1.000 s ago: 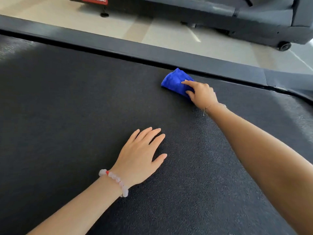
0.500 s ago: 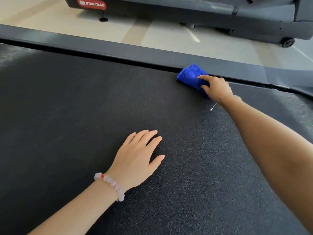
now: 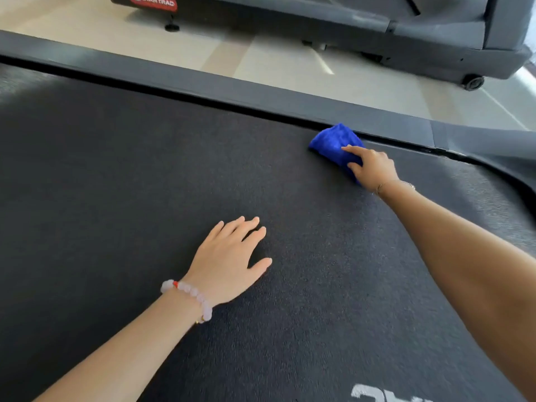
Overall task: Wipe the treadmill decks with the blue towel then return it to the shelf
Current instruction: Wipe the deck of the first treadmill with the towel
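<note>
Risk in the head view: right hand (image 3: 375, 169) grips the bunched blue towel (image 3: 333, 142) on the treadmill deck (image 3: 116, 184) just beside the side rail (image 3: 261, 97), left hand (image 3: 229, 262) flat with straight fingers, so cloth could snag in that seam.

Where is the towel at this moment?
In the head view the towel lies on the deck, on the far right side, gripped by the right hand, just beside the grey rail.
</note>
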Available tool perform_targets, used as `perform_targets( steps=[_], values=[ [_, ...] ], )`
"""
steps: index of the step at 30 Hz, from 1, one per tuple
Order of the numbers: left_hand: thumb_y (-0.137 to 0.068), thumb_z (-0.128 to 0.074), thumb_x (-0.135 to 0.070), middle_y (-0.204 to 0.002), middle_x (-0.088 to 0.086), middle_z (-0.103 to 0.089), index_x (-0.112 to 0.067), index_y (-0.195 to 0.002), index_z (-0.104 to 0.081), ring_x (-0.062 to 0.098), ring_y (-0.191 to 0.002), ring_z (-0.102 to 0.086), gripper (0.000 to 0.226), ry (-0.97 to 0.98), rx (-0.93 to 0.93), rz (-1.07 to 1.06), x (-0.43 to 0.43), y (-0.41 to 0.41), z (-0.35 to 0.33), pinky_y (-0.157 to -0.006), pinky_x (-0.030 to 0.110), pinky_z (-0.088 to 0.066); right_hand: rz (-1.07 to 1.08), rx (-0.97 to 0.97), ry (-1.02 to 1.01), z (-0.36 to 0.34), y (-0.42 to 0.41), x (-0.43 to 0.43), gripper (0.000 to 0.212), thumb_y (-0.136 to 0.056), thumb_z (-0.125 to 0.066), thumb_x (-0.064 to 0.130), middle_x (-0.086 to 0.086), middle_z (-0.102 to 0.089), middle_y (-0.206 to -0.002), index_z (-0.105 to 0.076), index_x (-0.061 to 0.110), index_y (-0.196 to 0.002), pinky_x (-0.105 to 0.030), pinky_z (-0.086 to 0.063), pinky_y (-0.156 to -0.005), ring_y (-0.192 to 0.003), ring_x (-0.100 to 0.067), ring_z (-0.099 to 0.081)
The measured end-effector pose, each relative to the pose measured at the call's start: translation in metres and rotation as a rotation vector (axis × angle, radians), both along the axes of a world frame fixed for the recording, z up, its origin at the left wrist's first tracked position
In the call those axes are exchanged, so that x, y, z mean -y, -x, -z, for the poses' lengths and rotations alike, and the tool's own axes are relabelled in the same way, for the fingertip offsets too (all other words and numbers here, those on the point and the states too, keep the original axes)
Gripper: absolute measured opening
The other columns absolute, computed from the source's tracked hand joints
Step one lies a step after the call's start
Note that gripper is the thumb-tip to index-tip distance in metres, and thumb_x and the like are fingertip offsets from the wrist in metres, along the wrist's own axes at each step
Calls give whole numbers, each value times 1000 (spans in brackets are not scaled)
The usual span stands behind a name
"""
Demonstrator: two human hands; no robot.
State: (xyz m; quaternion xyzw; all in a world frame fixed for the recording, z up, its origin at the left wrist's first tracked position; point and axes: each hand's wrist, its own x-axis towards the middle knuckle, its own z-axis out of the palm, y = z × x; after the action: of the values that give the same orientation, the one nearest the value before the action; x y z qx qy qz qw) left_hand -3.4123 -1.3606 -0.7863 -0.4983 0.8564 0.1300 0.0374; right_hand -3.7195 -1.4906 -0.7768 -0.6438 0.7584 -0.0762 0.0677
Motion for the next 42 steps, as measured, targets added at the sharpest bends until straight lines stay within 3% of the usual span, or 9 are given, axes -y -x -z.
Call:
perform_targets(
  steps=[12,26,37,42],
  values=[
    [-96,-29,-51,-155,-11,-8,-25,-147,-19,10,-142,-3,58,-57,-60,7,-79,-27,-15,-114,31,-4,-108,108,-9,-2,-43,-119,43,-93,-52,18,13,-45,-142,-49,32,-133,-41,-38,-100,-133,-22,-41],
    [-95,-35,-51,-155,-7,-11,-20,-147,-19,11,-142,-6,62,6,-100,77,-168,-58,-7,-113,30,-5,-207,200,36,6,-106,-275,43,-91,-56,15,20,-48,-137,-53,34,-129,-29,-40,-96,-134,-4,-37],
    [-93,-37,-54,-154,-3,-18,-16,-145,-26,13,-141,-13,66,124,-116,38,-201,-74,7,-114,32,-9,-260,146,91,15,-123,-343,41,-93,-54,17,23,-48,-136,-53,36,-128,-27,-42,-91,-132,1,-37],
    [-93,-35,-55,-154,-4,-19,-17,-144,-27,13,-140,-16,64,104,-73,11,-224,-73,-3,-113,30,-12,-312,157,72,13,-128,-379,42,-92,-55,16,20,-48,-138,-52,34,-130,-32,-43,-96,-133,-2,-36]
  ],
)
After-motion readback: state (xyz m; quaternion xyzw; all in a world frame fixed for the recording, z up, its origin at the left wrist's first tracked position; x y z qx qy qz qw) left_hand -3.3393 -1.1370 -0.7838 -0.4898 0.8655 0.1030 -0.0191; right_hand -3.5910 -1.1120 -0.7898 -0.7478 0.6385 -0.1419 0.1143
